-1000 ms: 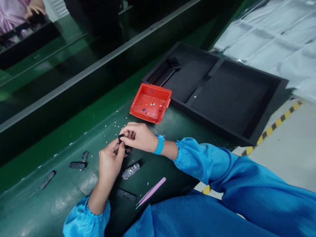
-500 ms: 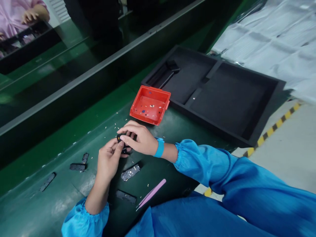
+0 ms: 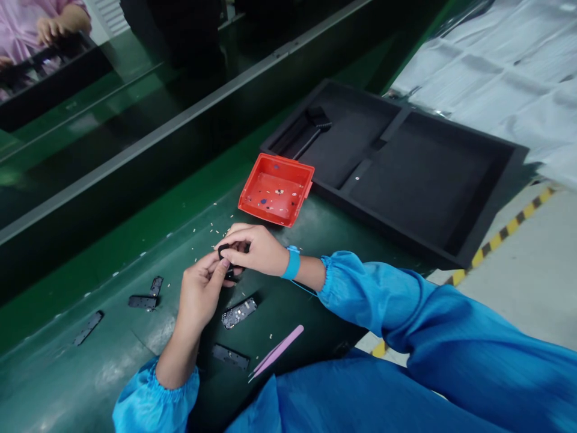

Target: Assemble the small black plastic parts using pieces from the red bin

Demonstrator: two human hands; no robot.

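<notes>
Both hands meet over the green work surface around a small black plastic part [image 3: 224, 249], mostly covered by fingers. My left hand [image 3: 204, 290] pinches it from the near side, thumb on top. From the right, my right hand [image 3: 259, 251] grips the same part with thumb and curled fingers; a blue band circles that wrist. Just below the hands lies a dark module with metal spots [image 3: 239, 313]. A plain black module [image 3: 231, 356] rests nearer to me, beside pink tweezers [image 3: 277, 353] lying loose.
A red bin [image 3: 276, 187] with tiny bits inside stands beyond my hands. Behind it sits a large black divided tray [image 3: 424, 180] holding a dark brush-like tool. More black modules [image 3: 142, 300] lie at left, among small pale scraps. Across the bench, a person in pink works.
My fingers have shifted slightly on the black part, and the orange-yellow spot on it no longer shows. The view has moved a little; the other things lie where they were.
</notes>
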